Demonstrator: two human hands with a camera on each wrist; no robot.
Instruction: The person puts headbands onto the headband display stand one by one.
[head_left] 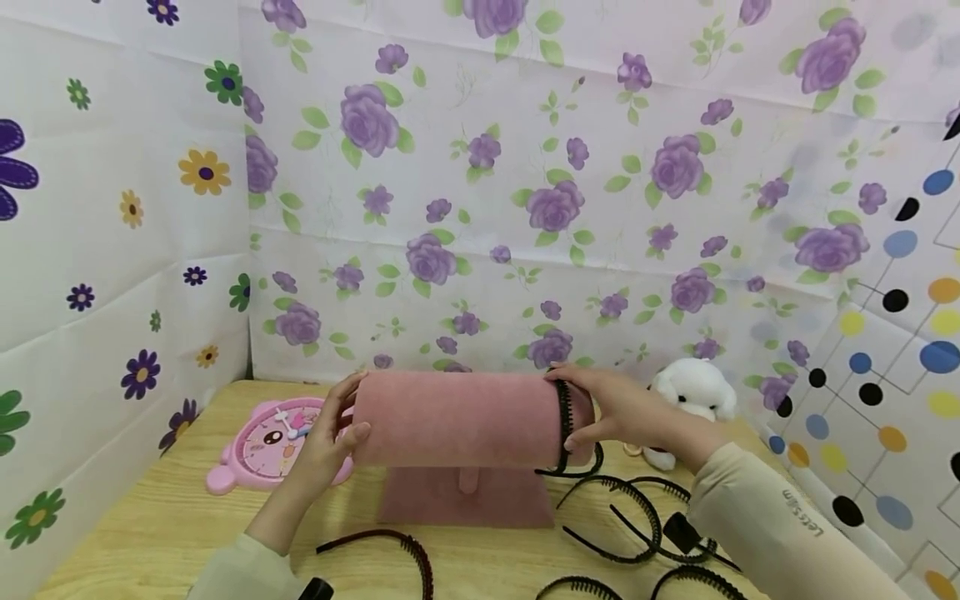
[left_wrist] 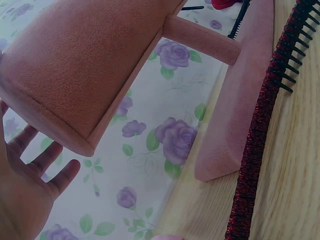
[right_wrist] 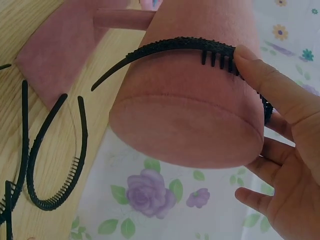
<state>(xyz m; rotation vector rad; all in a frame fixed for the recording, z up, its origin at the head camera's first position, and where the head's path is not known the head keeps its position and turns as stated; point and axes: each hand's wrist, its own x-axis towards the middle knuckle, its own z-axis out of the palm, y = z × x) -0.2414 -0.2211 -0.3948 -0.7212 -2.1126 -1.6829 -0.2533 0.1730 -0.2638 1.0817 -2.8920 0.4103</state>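
A pink plush headband stand (head_left: 457, 417), a fat horizontal roll on a post and flat base, stands in the middle of the head view. Around its left end my left hand (head_left: 336, 433) holds on, thumb at the front and fingers at the top and back; in the left wrist view some fingers (left_wrist: 65, 177) spread off the end. A black toothed headband (right_wrist: 175, 45) arches over the roll near its right end. My right hand (head_left: 611, 412) grips this headband, thumb on its front side and fingers reaching over the top and behind the roll.
Several black headbands (head_left: 654, 517) lie on the wooden table at the right. A dark red headband (left_wrist: 250, 150) lies in front of the stand. To the left is a pink clock (head_left: 258, 450); behind my right arm sits a white plush dog (head_left: 693, 383). Floral cloth (head_left: 480, 192) hangs behind.
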